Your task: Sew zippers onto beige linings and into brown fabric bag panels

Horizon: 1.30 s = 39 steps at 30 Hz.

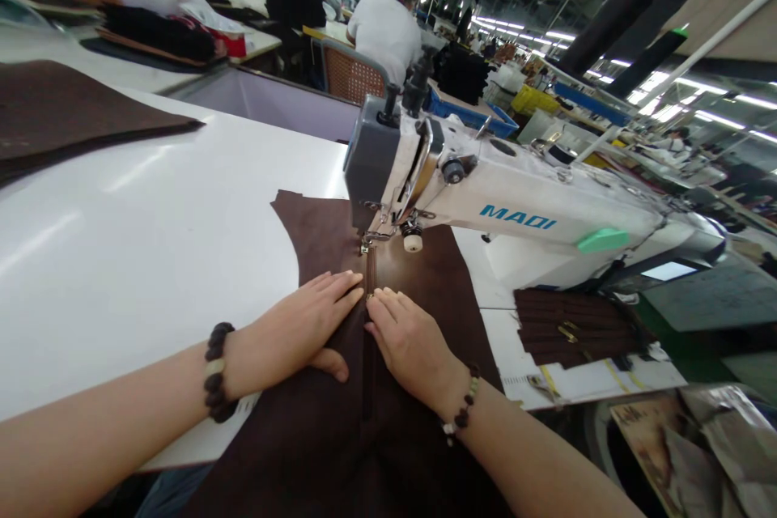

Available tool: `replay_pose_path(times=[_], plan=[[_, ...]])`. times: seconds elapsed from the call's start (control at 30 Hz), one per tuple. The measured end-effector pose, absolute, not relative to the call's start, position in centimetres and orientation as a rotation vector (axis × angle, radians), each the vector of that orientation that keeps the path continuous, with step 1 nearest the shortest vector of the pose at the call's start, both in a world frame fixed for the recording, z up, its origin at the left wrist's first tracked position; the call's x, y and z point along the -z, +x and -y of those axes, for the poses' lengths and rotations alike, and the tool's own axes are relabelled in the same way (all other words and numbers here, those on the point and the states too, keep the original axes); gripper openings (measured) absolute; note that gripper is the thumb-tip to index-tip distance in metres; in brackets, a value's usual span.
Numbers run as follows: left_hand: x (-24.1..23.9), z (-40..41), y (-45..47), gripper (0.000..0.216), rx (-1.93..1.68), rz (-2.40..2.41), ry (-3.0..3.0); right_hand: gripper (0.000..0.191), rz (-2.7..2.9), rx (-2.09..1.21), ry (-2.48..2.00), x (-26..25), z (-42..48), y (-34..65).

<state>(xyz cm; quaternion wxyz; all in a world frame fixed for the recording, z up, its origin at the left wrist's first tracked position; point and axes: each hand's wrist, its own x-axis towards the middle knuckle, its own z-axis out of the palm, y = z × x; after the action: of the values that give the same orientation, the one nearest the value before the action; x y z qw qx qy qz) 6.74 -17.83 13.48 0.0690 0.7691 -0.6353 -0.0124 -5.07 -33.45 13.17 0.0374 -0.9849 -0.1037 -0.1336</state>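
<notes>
On the white tabletop (121, 235) the brown fabric (316, 243) lies spread from the picture's centre toward six o'clock, its zipper (370, 291) running under the presser foot of the sewing machine (515, 210) at one o'clock; judging by this, only the top of the seam is at the needle and most of the zipper is left to stitch. The left hand (309, 316) and right hand (406, 340) lie flat with open grip, pressing the cloth either side of the zipper. At one o'clock, far off, a blue bin (479, 115) holds contents I cannot tell.
</notes>
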Motion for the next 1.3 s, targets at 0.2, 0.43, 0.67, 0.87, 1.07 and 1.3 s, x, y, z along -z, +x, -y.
replay_pose_path(times=[0.2, 0.43, 0.67, 0.87, 1.07, 1.3], plan=[[-13.7, 18.3, 6.5, 0.099, -0.004, 2.014, 2.336, 0.034, 0.378, 0.273, -2.922, -13.4, 34.9, -5.9], [-12.8, 17.7, 7.0, 0.098, -0.053, 1.983, 2.243, 0.039, 0.280, 0.135, -2.905, -13.9, 34.3, -6.0], [-12.3, 17.9, 8.0, 0.095, -0.055, 1.968, 2.248, 0.040, 0.235, 0.063, -2.912, -14.2, 34.6, -5.2], [-13.2, 18.7, 9.1, 0.091, -0.068, 1.986, 2.275, 0.041, 0.177, 0.030, -2.926, -14.3, 34.9, -3.9], [-13.2, 19.0, 10.0, 0.080, -0.084, 1.987, 2.263, 0.042, 0.080, 0.061, -2.976, -13.6, 34.3, -3.0], [-11.6, 17.0, 5.7, 0.043, -0.228, 1.954, 2.114, 0.044, 0.011, 0.173, -2.970, -13.0, 33.5, -3.3]])
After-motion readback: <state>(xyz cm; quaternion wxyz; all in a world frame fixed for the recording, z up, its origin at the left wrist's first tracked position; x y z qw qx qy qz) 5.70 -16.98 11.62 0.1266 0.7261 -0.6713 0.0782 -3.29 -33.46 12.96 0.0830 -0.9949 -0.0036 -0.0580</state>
